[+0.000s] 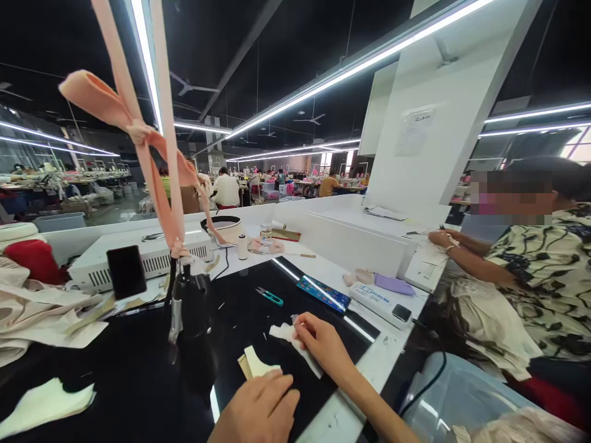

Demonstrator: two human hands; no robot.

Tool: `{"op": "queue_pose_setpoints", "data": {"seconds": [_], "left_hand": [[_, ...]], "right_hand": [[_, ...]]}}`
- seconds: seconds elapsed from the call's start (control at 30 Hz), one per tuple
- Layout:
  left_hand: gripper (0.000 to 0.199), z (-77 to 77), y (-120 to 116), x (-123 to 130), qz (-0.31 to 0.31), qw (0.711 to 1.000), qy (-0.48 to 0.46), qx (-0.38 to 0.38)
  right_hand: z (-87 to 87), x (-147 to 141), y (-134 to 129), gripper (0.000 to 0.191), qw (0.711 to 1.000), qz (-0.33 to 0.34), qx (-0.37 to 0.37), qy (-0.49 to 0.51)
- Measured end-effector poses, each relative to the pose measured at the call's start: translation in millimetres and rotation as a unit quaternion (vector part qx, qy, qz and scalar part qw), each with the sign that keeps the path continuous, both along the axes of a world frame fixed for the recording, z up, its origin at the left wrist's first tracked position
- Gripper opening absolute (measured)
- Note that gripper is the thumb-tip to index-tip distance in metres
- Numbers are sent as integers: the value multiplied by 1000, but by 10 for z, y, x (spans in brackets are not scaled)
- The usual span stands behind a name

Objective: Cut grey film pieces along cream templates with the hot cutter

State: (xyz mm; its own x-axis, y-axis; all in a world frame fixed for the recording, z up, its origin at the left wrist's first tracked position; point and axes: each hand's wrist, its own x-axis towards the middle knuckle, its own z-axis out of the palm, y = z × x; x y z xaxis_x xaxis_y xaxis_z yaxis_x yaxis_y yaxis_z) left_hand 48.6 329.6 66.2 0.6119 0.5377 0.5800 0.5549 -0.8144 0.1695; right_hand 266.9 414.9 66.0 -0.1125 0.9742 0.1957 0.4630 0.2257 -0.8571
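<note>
My right hand [323, 344] is over the glossy black work surface [244, 320], with its thumb and fingertips pinched on a small white fabric piece [282, 333]. Part of that piece runs beneath the hand. Closer to me, my left hand [261, 406] lies with its fingers stretched out at the lower edge of a cream fabric piece [259, 364]. A tan strip [244, 367] shows along that piece's left side. Beyond both hands lie teal-handled thread snips [271, 297]. More cream cut pieces [48, 403] are stacked at the lower left.
A black machine post [191, 304] with peach fabric strips [159, 184] rises left of my hands. A blue patterned ruler-like strip [323, 293] lies behind them. A phone [126, 272] leans against a white box. At right, a person [530, 264] works beside a clear plastic bin [462, 394].
</note>
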Motion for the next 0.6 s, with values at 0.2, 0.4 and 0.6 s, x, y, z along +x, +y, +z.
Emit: {"op": "queue_pose_setpoints", "data": {"seconds": [0.2,0.4,0.6], "left_hand": [[45,54,490,410,96,985,137,34],[43,23,618,389,100,982,160,-6],[36,82,591,393,98,982,155,-34]], "right_hand": [[-16,-29,-10,29,1000,9,17,21],[-1,-46,-42,27,996,17,15,89],[32,90,-74,32,966,-65,34,247]]}}
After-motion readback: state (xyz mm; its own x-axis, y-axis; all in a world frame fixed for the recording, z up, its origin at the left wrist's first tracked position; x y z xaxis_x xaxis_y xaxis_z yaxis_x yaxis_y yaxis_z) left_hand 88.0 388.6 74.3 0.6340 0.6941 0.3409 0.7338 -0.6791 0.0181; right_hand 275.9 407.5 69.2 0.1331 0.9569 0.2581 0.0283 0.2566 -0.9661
